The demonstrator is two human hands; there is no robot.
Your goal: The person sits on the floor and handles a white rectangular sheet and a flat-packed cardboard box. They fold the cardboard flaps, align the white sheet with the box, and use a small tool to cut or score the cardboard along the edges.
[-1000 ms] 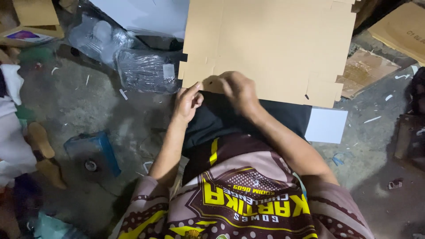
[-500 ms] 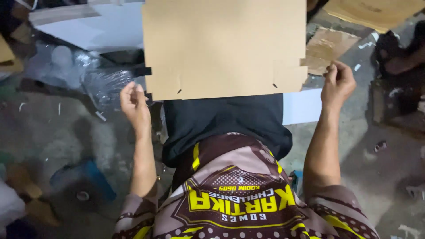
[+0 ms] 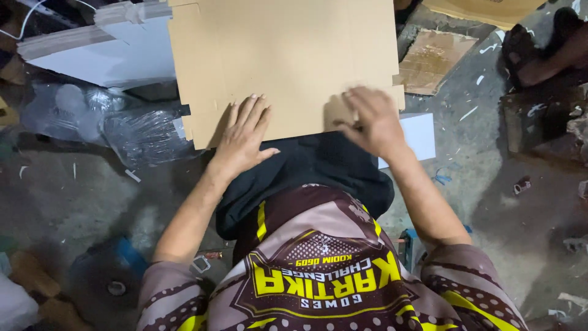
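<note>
Looking down, you see the floor (image 3: 73,196) first, grey concrete with paper scraps on it. On it, just in front of your lap, lies the cardboard (image 3: 282,55), a big flat brown sheet with small notches cut in its side edges; its near edge touches the black cloth (image 3: 306,178) over your knees. White boards (image 3: 98,55) lie at the far left of the cardboard, and crumpled clear plastic (image 3: 128,132) is below them. A white sheet (image 3: 419,135) shows from under the right near corner. Your left hand (image 3: 245,138) is open, fingers spread and flat, palm pressing on the cardboard near its lower edge; it grips nothing. Your right hand (image 3: 370,122) is blurred, fingers loosely bent on the same edge; whether it holds something, you cannot tell.
</note>
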